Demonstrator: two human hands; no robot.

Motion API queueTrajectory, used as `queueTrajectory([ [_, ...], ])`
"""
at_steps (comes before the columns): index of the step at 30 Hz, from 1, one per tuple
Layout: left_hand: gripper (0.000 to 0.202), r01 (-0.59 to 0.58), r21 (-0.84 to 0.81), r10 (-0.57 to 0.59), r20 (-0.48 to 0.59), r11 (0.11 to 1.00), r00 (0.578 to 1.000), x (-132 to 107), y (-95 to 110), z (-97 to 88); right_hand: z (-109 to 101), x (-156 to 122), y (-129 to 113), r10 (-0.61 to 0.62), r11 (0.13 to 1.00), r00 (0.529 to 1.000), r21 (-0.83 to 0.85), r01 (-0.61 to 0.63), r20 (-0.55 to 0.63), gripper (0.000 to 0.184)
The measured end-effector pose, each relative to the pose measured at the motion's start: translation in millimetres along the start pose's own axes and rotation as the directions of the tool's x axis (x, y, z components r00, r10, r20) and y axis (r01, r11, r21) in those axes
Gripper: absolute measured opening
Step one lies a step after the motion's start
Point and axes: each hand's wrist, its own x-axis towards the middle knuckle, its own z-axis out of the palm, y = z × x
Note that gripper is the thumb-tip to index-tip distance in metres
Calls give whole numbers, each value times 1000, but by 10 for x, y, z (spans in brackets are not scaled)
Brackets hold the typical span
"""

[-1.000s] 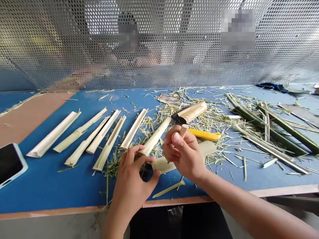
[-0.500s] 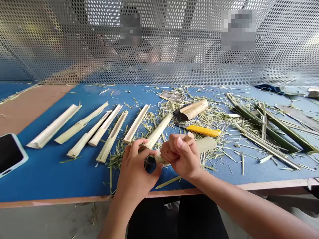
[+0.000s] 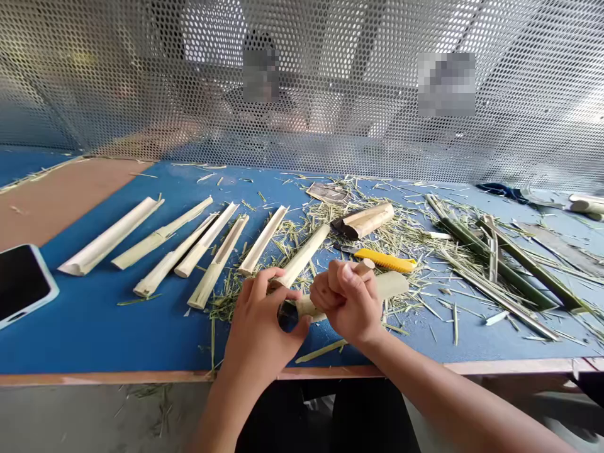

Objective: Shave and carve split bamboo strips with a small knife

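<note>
Near the table's front edge lies a pale peeled bamboo piece (image 3: 392, 284), running beneath both hands. My left hand (image 3: 258, 324) curves around its left end, with thumb and fingertips at the end. Something dark shows inside the curve of those fingers, and I cannot make it out. My right hand (image 3: 349, 302) is closed in a fist round a wooden handle (image 3: 365, 267), whose round end sticks out above the thumb. Whatever the handle belongs to is hidden under the fist. Just beyond the hands lie another bamboo piece (image 3: 306, 251) and a yellow utility knife (image 3: 385, 260).
Several split bamboo strips (image 3: 219, 261) lie in a row at left, past a phone (image 3: 23, 286). A wooden-handled blade (image 3: 368, 220) rests among shavings (image 3: 415, 220). Green bamboo lengths (image 3: 500, 258) lie at right. A perforated metal screen (image 3: 302, 138) stands behind; people are beyond it.
The view has tilted and shifted slightly. Both hands keep nearly the same pose on the bamboo piece, and the things on the table lie as before.
</note>
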Motion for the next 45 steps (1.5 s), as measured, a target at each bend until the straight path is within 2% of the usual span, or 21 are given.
queueTrajectory([
  [4,15,13,-5,-13,10,1000,1000,-5,-4,0,-49,-57,55,18,993,1000,-118,-17,10,52],
  [8,14,5,0,-5,5,1000,1000,-11,-9,7,-95,-147,138,-20,958,999,-286,30,37,48],
  [13,16,18,2,-18,9,1000,1000,-1,0,-5,9,-203,139,-109,892,994,-442,92,-12,45],
  [15,15,23,7,-23,5,1000,1000,1,1,-9,55,-209,116,-113,872,994,-479,101,4,42],
  [18,13,1,6,-1,-14,1000,1000,-5,-8,-7,71,-216,126,-119,887,993,-446,118,25,43],
  [24,19,-24,-21,23,-39,999,999,-31,-34,0,74,-259,193,-259,905,948,-389,172,-183,41],
  [30,16,-45,-21,44,-48,999,998,-46,-39,-6,136,-266,179,-161,944,952,-322,71,-261,44],
  [32,14,-43,-19,42,-43,999,998,-53,-47,-10,140,-266,227,-78,952,971,-305,5,-226,46],
  [35,20,-53,-19,53,-25,998,998,-66,-80,-22,122,-252,245,64,940,995,-330,-85,-75,47],
  [37,26,-64,-31,64,-3,997,998,-73,-103,-38,101,-202,157,56,950,998,-304,-63,-31,48],
  [41,26,-49,-53,50,30,997,998,-72,-102,-83,67,-39,-181,-41,971,997,-237,23,-69,47],
  [45,22,-20,-44,22,33,999,999,-49,-61,-88,66,18,-358,-39,963,999,-265,44,23,37],
])
